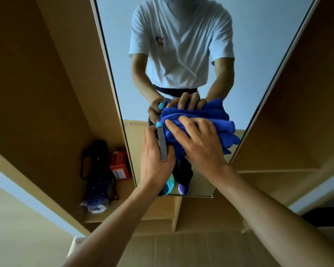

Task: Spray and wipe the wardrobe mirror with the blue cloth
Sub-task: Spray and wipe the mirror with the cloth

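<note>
A single wide-angle view from the person's head faces forward and down, very near the wardrobe mirror (116, 54). The mirror fills the upper centre, with the wardrobe panels (46, 89) bending away at both sides.

The cloth (226, 128) lay against the mirror (258, 54) under the right hand (201, 145). A bag (98, 166) and box (121, 166) stood left of it.
</note>
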Demonstrator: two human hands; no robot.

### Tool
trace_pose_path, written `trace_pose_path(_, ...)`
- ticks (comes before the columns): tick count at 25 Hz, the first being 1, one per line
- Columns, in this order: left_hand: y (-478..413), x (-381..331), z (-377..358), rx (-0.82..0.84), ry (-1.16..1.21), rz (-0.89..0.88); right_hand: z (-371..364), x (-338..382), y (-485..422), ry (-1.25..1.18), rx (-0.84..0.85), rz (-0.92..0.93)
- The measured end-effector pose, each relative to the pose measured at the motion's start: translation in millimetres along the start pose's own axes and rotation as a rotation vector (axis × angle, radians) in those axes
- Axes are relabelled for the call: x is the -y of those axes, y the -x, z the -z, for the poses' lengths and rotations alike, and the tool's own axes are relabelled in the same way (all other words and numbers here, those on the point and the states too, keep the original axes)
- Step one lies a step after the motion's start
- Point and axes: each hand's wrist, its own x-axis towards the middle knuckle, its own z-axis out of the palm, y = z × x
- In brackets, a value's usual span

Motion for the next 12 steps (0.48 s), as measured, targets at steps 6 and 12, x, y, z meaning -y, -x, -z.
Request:
trace_pose_path(6, 34.3, 57.5, -22.3, 0.026, -0.021, 0.098, -36.2, 28.3, 58.0, -0.002, 0.090, -0.027)
trace_pose_path(12, 66.7, 111.9, -46.3, 0.009, -0.062, 0.223, -72.0, 57.1, 120.1, -0.008, 0.203, -0.039)
